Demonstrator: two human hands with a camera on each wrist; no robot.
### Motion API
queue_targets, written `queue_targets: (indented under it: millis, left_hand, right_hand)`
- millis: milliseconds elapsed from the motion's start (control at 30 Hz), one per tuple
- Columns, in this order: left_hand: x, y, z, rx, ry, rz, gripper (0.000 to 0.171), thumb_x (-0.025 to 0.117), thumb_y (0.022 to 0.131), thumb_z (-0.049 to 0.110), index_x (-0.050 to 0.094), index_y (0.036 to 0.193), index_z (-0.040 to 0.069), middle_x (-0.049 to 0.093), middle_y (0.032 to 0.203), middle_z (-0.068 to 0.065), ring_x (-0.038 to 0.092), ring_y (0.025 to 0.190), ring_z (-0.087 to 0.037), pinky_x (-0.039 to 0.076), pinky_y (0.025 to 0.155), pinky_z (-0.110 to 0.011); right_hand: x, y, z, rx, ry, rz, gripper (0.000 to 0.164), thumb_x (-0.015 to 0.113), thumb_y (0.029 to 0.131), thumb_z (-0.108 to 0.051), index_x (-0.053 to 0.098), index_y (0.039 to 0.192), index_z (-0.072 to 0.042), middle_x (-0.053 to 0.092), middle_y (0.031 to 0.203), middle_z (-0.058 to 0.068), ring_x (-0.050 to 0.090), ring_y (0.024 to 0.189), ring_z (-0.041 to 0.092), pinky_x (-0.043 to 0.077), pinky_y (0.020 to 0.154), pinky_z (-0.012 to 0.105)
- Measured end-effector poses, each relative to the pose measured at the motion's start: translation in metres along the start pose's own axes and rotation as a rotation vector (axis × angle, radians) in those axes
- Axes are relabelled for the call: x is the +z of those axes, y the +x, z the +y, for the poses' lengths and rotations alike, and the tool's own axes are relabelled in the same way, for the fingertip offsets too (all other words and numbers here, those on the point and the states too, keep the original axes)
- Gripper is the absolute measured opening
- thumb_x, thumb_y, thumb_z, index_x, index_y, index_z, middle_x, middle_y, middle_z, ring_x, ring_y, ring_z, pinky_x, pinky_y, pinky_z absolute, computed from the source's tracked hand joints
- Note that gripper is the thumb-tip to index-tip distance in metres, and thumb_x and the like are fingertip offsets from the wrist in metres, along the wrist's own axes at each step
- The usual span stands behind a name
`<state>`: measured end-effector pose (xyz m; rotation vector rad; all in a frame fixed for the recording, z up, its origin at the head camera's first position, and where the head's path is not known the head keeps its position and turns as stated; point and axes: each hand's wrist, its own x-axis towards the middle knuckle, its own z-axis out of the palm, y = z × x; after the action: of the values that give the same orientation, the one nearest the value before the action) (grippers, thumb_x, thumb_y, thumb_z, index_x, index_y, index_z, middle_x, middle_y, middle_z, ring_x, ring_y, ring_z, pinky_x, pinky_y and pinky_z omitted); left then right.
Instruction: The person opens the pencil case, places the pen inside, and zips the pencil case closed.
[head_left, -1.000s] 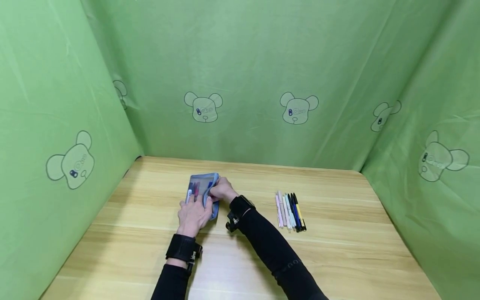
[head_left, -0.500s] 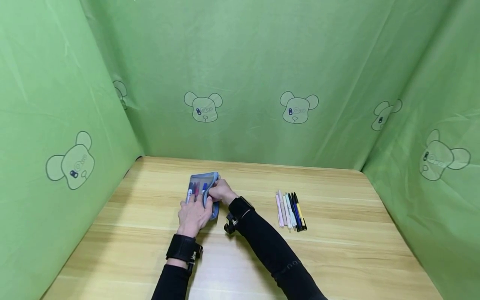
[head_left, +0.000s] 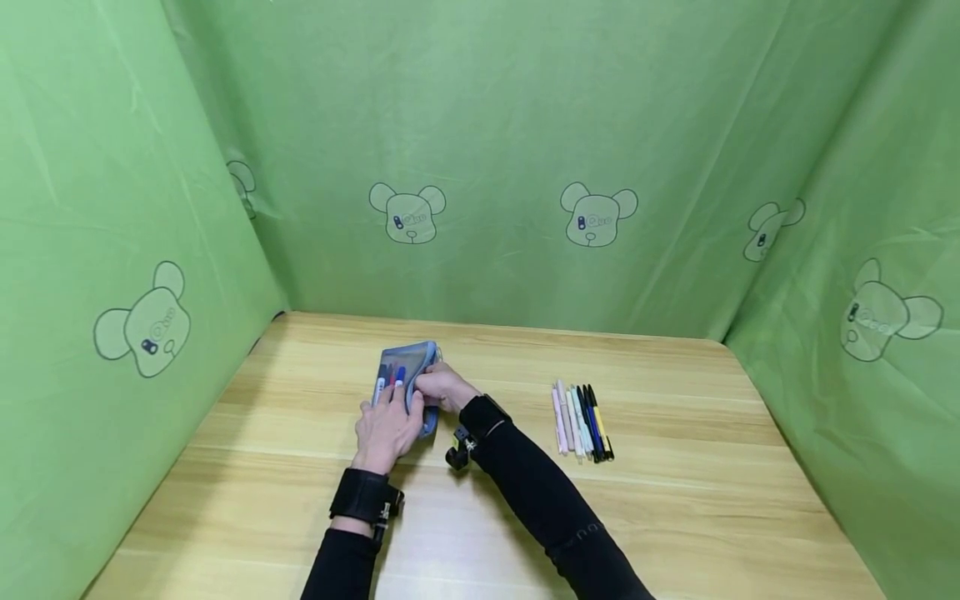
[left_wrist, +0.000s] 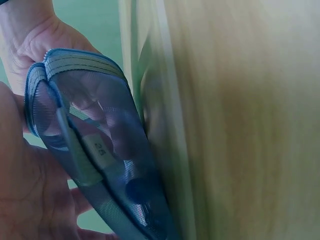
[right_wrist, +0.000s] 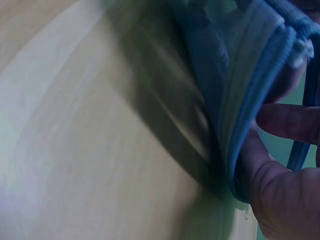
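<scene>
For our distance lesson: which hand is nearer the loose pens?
Right. The right hand, at the blue pouch, is left of the loose pens; the left hand, on the pouch, is farther left.

Setting: curtained recording booth. Bear-print green cloth point(head_left: 495, 108): 9, 12, 3 o'clock. Wood-grain table point(head_left: 697, 483) between. Wrist-worn cameras point(head_left: 457, 454): 6–7 o'clock.
</scene>
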<state>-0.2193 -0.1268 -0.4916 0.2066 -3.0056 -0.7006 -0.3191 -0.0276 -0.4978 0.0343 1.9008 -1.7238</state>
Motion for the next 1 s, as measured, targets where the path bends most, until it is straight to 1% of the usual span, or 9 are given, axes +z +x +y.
queue_targets:
  millis: [67, 200, 267, 300, 500, 633, 833, 1000]
  left_hand:
    - [-0.0007, -0.0002, -0.0003, -0.003, -0.012, -0.009, 0.068, 0.026, 0.106, 0.052, 0.046, 0.152, 0.005, 0.045, 0.157, -0.021, 0.045, 0.129, -0.061, 0.050, 0.089, -0.070]
    - [-0.0012, 0.0007, -0.0011, 0.006, -0.024, -0.009, 0.068, 0.025, 0.106, 0.051, 0.045, 0.152, 0.005, 0.043, 0.159, -0.021, 0.045, 0.129, -0.063, 0.049, 0.090, -0.070]
    - [-0.0010, 0.0013, -0.0017, 0.009, -0.022, -0.008, 0.068, 0.024, 0.105, 0.050, 0.045, 0.152, 0.006, 0.043, 0.159, -0.021, 0.044, 0.131, -0.062, 0.049, 0.091, -0.070]
    - [-0.0008, 0.0016, -0.0019, 0.011, -0.022, -0.007, 0.068, 0.024, 0.105, 0.050, 0.045, 0.152, 0.006, 0.043, 0.159, -0.021, 0.044, 0.131, -0.063, 0.048, 0.091, -0.070]
    - [-0.0009, 0.0020, -0.0026, 0.015, -0.008, -0.019, 0.070, 0.022, 0.106, 0.052, 0.045, 0.152, 0.005, 0.043, 0.159, -0.022, 0.041, 0.135, -0.063, 0.047, 0.094, -0.072]
    - [-0.0004, 0.0022, -0.0023, 0.019, 0.016, -0.017, 0.069, 0.021, 0.106, 0.050, 0.046, 0.151, 0.004, 0.043, 0.158, -0.023, 0.042, 0.134, -0.063, 0.047, 0.094, -0.071]
    - [-0.0003, 0.0023, -0.0006, 0.023, 0.022, 0.000, 0.068, 0.022, 0.106, 0.050, 0.047, 0.150, 0.005, 0.045, 0.157, -0.022, 0.044, 0.131, -0.063, 0.048, 0.092, -0.070]
    - [-0.0002, 0.0025, 0.0014, 0.023, 0.019, 0.016, 0.068, 0.023, 0.106, 0.050, 0.048, 0.150, 0.005, 0.047, 0.156, -0.022, 0.045, 0.129, -0.063, 0.049, 0.091, -0.070]
  right_hand:
    - [0.0005, 0.0000, 0.0000, 0.008, -0.005, -0.008, 0.035, 0.046, 0.085, 0.007, 0.061, 0.116, 0.009, 0.055, 0.083, 0.001, 0.057, 0.071, 0.012, 0.049, 0.059, 0.020]
    - [0.0012, -0.0002, -0.0012, 0.022, -0.002, -0.021, 0.022, 0.043, 0.083, 0.009, 0.059, 0.097, 0.003, 0.052, 0.079, 0.001, 0.054, 0.069, 0.013, 0.046, 0.058, 0.020]
    - [0.0015, -0.0005, -0.0018, 0.024, 0.009, -0.028, 0.018, 0.043, 0.082, 0.009, 0.057, 0.088, 0.000, 0.052, 0.077, 0.001, 0.053, 0.067, 0.013, 0.046, 0.057, 0.020]
    - [0.0018, -0.0007, -0.0021, 0.023, 0.014, -0.030, 0.018, 0.043, 0.082, 0.010, 0.057, 0.084, -0.001, 0.053, 0.076, 0.000, 0.054, 0.066, 0.013, 0.046, 0.057, 0.020]
    - [0.0035, -0.0034, -0.0022, 0.025, 0.017, -0.045, 0.024, 0.043, 0.080, 0.011, 0.056, 0.070, -0.007, 0.049, 0.065, -0.003, 0.051, 0.059, 0.010, 0.043, 0.053, 0.019]
    - [0.0033, -0.0041, -0.0004, 0.019, 0.026, -0.057, 0.028, 0.041, 0.079, 0.012, 0.057, 0.066, -0.008, 0.050, 0.062, -0.005, 0.052, 0.060, 0.010, 0.044, 0.054, 0.018]
    - [0.0019, -0.0044, 0.0005, 0.013, 0.080, -0.084, 0.029, 0.040, 0.079, 0.014, 0.060, 0.072, -0.006, 0.054, 0.068, -0.003, 0.055, 0.066, 0.010, 0.046, 0.057, 0.018]
    - [0.0005, -0.0057, 0.0012, 0.029, 0.111, -0.118, 0.028, 0.038, 0.078, 0.013, 0.055, 0.073, -0.007, 0.047, 0.065, -0.005, 0.050, 0.063, 0.009, 0.043, 0.055, 0.017]
